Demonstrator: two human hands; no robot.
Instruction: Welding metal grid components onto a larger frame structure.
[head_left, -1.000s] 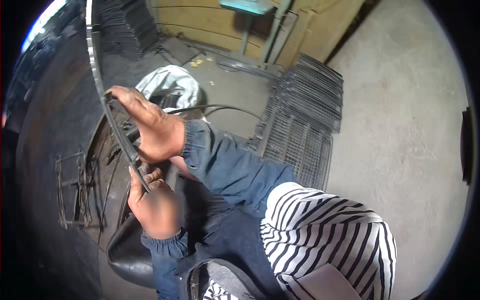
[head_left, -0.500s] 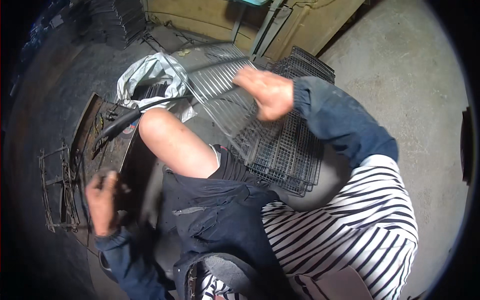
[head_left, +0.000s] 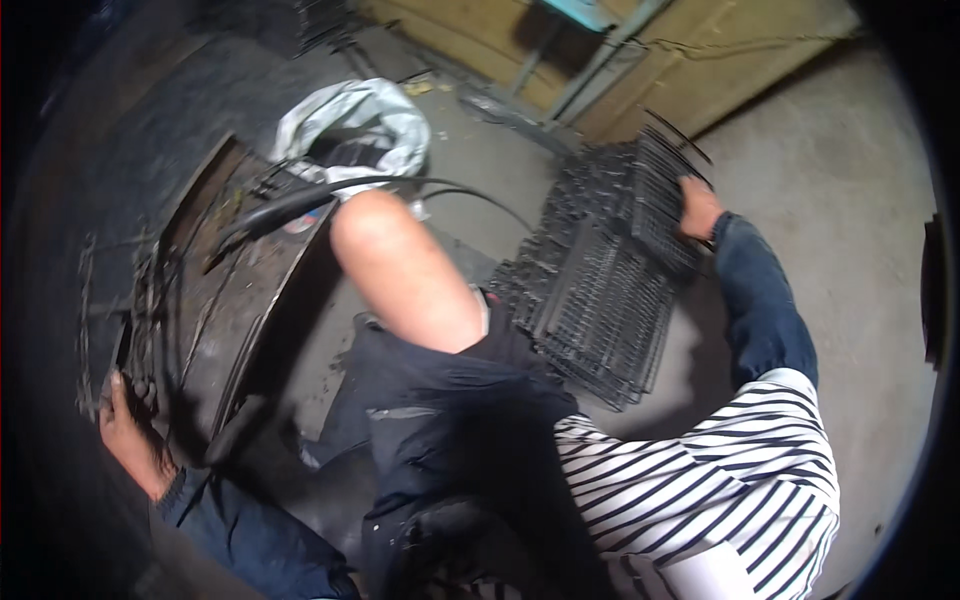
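My right hand (head_left: pixel 700 208) is at the far right edge of a stack of dark wire racks (head_left: pixel 610 310), its fingers curled on the edge of the upper wire rack (head_left: pixel 662 180). That rack lies over the far part of the stack, and its bars are slightly blurred. On the far left, my left hand (head_left: pixel 137 440) is at the lower end of a thin metal frame (head_left: pixel 88 320). The thumb points up along the frame's end and the fingers bend around it, partly in shadow.
A metal tray (head_left: pixel 225 215) with tools and a thick black cable (head_left: pixel 290 203) lies beside my bare knee. Beyond it stands a white sack (head_left: pixel 405 120) holding dark pieces. A yellowish panel (head_left: pixel 710 70) stands behind the stack.
My right hand has moved right, and the rack that was tilted over the floor now rests at the stack. My left hand has gone left to the metal frame. The view has shifted.
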